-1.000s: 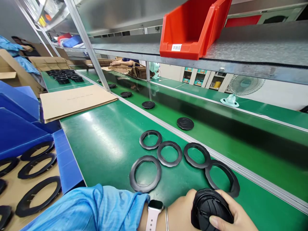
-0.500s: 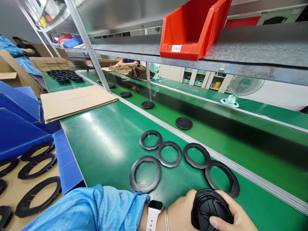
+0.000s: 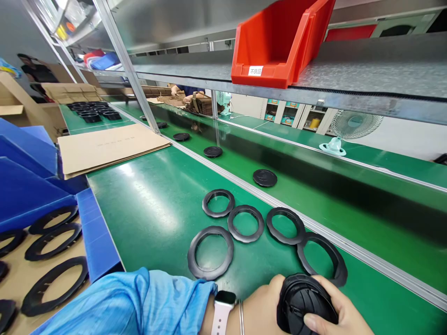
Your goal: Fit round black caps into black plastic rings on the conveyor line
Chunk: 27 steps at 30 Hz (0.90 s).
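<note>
The black domed cap [image 3: 307,302] sits at the bottom edge, clasped between both hands: left hand [image 3: 261,307] cupping its near-left side, right hand [image 3: 335,311] wrapping its right, thumb on top. Just beyond this grip, almost touching the cap, the nearest black ring [image 3: 321,264] lies flat on the green bench [image 3: 157,204], four more rings further left

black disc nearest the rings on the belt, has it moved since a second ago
Yes. The disc has drifted left along the belt, away from the fan and toward the far discs, while the rings stay put.
</note>
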### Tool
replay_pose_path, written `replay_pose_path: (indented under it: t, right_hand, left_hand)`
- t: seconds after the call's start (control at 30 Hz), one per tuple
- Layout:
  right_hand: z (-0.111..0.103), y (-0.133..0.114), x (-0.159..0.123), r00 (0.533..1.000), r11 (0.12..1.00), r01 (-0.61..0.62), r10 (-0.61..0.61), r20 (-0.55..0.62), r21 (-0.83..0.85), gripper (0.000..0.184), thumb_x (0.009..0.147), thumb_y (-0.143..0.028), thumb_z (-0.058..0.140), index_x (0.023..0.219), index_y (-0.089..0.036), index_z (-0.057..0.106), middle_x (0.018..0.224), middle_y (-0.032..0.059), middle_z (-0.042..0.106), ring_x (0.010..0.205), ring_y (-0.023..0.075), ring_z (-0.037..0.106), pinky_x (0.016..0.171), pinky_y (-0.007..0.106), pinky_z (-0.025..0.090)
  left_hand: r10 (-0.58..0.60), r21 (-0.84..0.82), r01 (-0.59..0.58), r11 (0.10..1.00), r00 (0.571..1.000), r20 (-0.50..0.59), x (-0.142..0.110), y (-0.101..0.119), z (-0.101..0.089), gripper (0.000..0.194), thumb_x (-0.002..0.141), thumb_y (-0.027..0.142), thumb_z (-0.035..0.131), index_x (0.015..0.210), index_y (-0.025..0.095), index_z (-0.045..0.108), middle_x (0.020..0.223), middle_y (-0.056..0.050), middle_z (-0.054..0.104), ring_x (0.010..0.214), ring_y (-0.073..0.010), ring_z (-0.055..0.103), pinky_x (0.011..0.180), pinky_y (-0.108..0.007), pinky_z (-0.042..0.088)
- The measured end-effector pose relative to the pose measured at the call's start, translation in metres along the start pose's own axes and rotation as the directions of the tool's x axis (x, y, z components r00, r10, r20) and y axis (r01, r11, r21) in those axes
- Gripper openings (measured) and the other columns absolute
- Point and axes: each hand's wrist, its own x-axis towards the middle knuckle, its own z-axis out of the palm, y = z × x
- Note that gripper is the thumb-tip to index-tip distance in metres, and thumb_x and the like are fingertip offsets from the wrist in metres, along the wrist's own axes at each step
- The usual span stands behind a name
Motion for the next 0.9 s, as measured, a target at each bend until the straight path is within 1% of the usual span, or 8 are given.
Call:
replay_pose_path:
  t: [0.13, 0.27, 0.43, 0.6, 0.67, 0.73, 0.8, 0.9]
  right_hand:
    - [-0.001, 0.001, 0.001, 1.000, 1.000, -0.002, 0.002, 0.007, -0.005, 0.059, 0.079, -0.046, 0.086, 0.127, -0.019, 0.064, 0.122, 0.0121, 0.064, 0.112, 0.0359, 0.062, 0.094, 0.037, 0.057]
    - [0.001, -0.002, 0.002, 1.000, 1.000, 0.004, -0.004, 0.014, 0.010, 0.057, 0.080, -0.046, 0.086, 0.126, -0.020, 0.064, 0.122, 0.0111, 0.064, 0.111, 0.0342, 0.062, 0.094, 0.035, 0.056]
    - [0.002, -0.004, 0.002, 1.000, 1.000, 0.005, -0.005, 0.016, 0.016, 0.056, 0.081, -0.047, 0.086, 0.126, -0.022, 0.062, 0.123, 0.0095, 0.064, 0.111, 0.0323, 0.062, 0.095, 0.033, 0.055]
    - [0.001, 0.000, 0.004, 0.999, 0.999, 0.033, -0.033, 0.025, -0.015, 0.060, 0.080, -0.051, 0.085, 0.126, -0.021, 0.062, 0.121, 0.0111, 0.064, 0.110, 0.0335, 0.062, 0.095, 0.037, 0.055]
    - [0.003, -0.005, 0.004, 0.998, 0.998, 0.053, -0.053, 0.025, -0.020, 0.062, 0.080, -0.053, 0.084, 0.127, -0.020, 0.061, 0.123, 0.0126, 0.062, 0.114, 0.0348, 0.059, 0.098, 0.041, 0.052]
    - [0.007, -0.018, 0.002, 0.997, 0.998, 0.065, -0.065, 0.031, 0.013, 0.059, 0.084, -0.054, 0.080, 0.127, -0.019, 0.060, 0.125, 0.0127, 0.061, 0.118, 0.0348, 0.056, 0.101, 0.042, 0.049]
    - [0.010, -0.033, 0.002, 0.994, 0.993, 0.075, -0.081, 0.067, 0.093, 0.053, 0.087, -0.054, 0.077, 0.124, -0.019, 0.061, 0.122, 0.0107, 0.061, 0.118, 0.0323, 0.055, 0.101, 0.040, 0.046]
    - [0.008, -0.047, 0.007, 0.983, 0.964, 0.069, -0.109, 0.147, 0.256, 0.049, 0.085, -0.050, 0.081, 0.118, -0.017, 0.064, 0.114, 0.0075, 0.063, 0.110, 0.0266, 0.057, 0.099, 0.034, 0.044]
  left_hand:
    - [-0.041, -0.033, 0.041, 0.999, 0.999, -0.008, 0.000, 0.002, 0.000, 0.085, 0.050, 0.041, 0.095, 0.121, 0.018, 0.055, 0.112, -0.011, 0.069, 0.102, -0.0357, 0.067, 0.088, -0.043, 0.055]
    - [-0.024, -0.049, 0.023, 0.999, 1.000, -0.013, 0.000, 0.003, 0.000, 0.084, 0.048, 0.037, 0.096, 0.120, 0.018, 0.056, 0.108, -0.010, 0.069, 0.101, -0.0351, 0.067, 0.094, -0.047, 0.053]
    - [-0.021, -0.065, 0.020, 0.998, 1.000, -0.015, 0.001, 0.001, 0.001, 0.086, 0.047, 0.034, 0.097, 0.121, 0.018, 0.056, 0.106, -0.010, 0.069, 0.098, -0.0342, 0.067, 0.094, -0.047, 0.054]
    - [0.000, -0.071, -0.003, 0.997, 0.999, -0.045, 0.000, -0.003, 0.004, 0.085, 0.051, 0.031, 0.094, 0.125, 0.017, 0.055, 0.115, -0.012, 0.067, 0.102, -0.0342, 0.065, 0.089, -0.043, 0.056]
    - [0.005, -0.101, -0.011, 0.995, 0.998, -0.057, -0.002, -0.007, 0.006, 0.083, 0.052, 0.030, 0.093, 0.125, 0.017, 0.055, 0.118, -0.012, 0.065, 0.105, -0.0342, 0.064, 0.087, -0.041, 0.056]
    - [0.019, -0.163, -0.028, 0.986, 0.998, -0.057, -0.003, -0.012, 0.007, 0.084, 0.052, 0.030, 0.093, 0.125, 0.017, 0.054, 0.120, -0.012, 0.064, 0.108, -0.0350, 0.062, 0.088, -0.041, 0.055]
    - [0.049, -0.247, -0.059, 0.967, 0.998, -0.044, -0.003, -0.018, 0.008, 0.084, 0.054, 0.032, 0.093, 0.127, 0.018, 0.053, 0.124, -0.013, 0.062, 0.113, -0.0363, 0.059, 0.092, -0.042, 0.053]
    - [0.076, -0.396, -0.065, 0.916, 0.997, 0.013, -0.001, -0.021, 0.009, 0.084, 0.064, 0.040, 0.091, 0.133, 0.020, 0.047, 0.128, -0.014, 0.060, 0.118, -0.0354, 0.058, 0.099, -0.045, 0.048]
